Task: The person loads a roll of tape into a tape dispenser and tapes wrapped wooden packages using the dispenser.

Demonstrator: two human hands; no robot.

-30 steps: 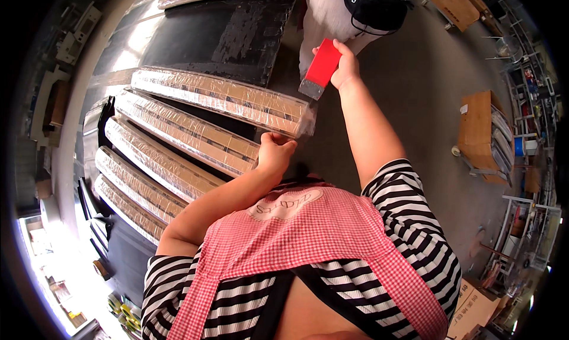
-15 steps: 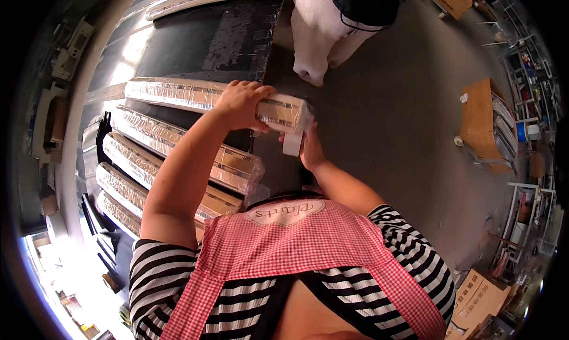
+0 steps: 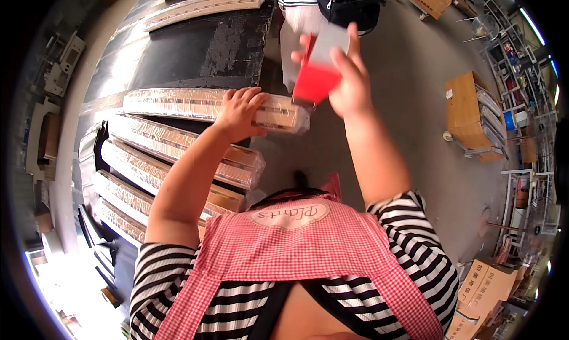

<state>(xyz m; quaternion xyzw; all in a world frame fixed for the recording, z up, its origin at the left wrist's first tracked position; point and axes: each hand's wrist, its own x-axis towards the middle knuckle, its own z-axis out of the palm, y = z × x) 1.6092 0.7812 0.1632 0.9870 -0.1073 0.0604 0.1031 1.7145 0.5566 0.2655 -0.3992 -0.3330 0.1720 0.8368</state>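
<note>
My left hand [image 3: 240, 112] grips a long, narrow cardboard package [image 3: 178, 101] in clear plastic wrap, with its fingers over the top and the thumb on the near side. The package lies across the dark table, and its right end sticks out past the edge. Above and just right of that end, my right hand [image 3: 352, 82] is closed around a red tape dispenser [image 3: 317, 82] with a pale grey roll in it. The dispenser's lower edge is close to the package's end; I cannot tell whether they touch.
Several similar wrapped packages [image 3: 133, 171] lie side by side nearer me, and another [image 3: 204, 9] lies farther up the black table [image 3: 195, 49]. Beyond the table edge stands a person [image 3: 302, 20] with a black bag. Cardboard boxes [image 3: 468, 112] and metal shelving [image 3: 515, 200] line the right side.
My right hand has risen from below the package's end to above it, and the red tape dispenser now shows in it. My left hand stays on the package, which lies slightly lower in view.
</note>
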